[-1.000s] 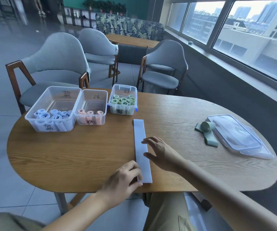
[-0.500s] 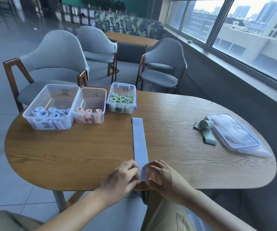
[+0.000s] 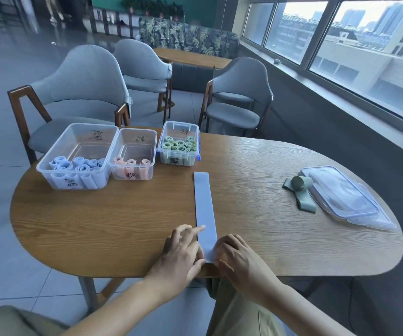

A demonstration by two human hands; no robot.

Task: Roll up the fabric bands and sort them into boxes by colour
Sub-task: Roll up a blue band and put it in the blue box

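A long pale blue band (image 3: 204, 204) lies flat on the wooden table (image 3: 123, 214), running away from me. My left hand (image 3: 183, 251) and my right hand (image 3: 236, 258) pinch its near end at the table's front edge. At the back left stand three clear boxes: one with blue rolls (image 3: 74, 163), one with pink rolls (image 3: 131, 163), one with green rolls (image 3: 178, 145). A green band (image 3: 301, 190), partly rolled, lies loose at the right.
Two stacked clear lids (image 3: 340, 195) rest at the table's right end beside the green band. Grey chairs (image 3: 79, 93) stand behind the table. Windows line the right wall.
My right hand has slid from the middle of the blue band back to its near end, joining the left hand there. Both now grip that end.
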